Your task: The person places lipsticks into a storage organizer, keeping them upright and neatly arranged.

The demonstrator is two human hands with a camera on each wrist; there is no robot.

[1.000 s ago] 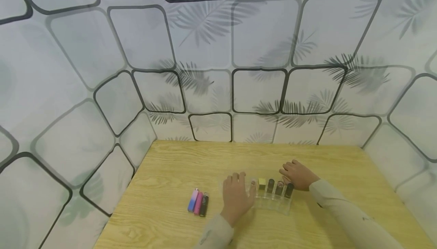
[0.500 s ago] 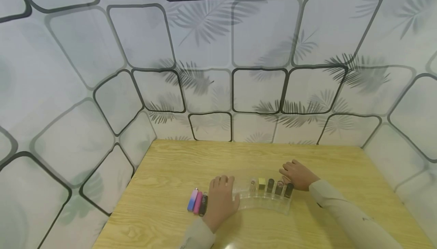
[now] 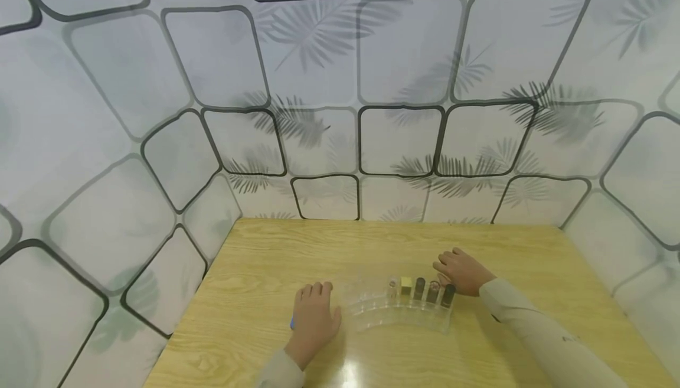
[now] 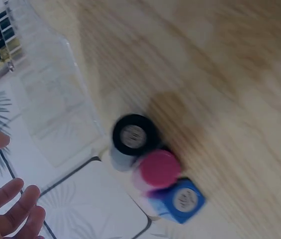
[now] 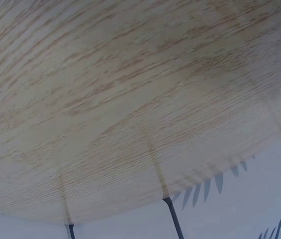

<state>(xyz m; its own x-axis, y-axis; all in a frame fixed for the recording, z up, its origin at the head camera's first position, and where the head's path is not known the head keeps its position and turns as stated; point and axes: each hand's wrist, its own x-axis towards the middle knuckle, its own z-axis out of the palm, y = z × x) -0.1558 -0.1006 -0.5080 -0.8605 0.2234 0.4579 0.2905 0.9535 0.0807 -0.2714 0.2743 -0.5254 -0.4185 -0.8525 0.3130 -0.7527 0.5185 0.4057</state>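
Note:
My left hand [image 3: 314, 318] hovers with fingers extended over three lipstick tubes, covering all but a blue sliver in the head view. The left wrist view shows them close together: a black round one [image 4: 135, 134], a pink round one [image 4: 160, 169] and a blue square one [image 4: 186, 200]. Its relaxed fingers [image 4: 18, 214] are apart from the tubes there. To the right, a clear tiered lipstick holder [image 3: 395, 317] carries several tubes, among them a gold-topped one [image 3: 406, 285] and a black one [image 3: 448, 296]. My right hand [image 3: 463, 272] rests loosely bent at the holder's right end.
The wood-grain table [image 3: 255, 270] reaches back to a patterned wall covering [image 3: 329, 140] that also rises along both sides. Slots in the left part of the holder hold no tubes. The right wrist view shows just the table [image 5: 105, 99] and wall covering.
My left hand has moved left from the holder to over the three tubes, uncovering the holder's left part and hiding most of the tubes. My right hand stays in place.

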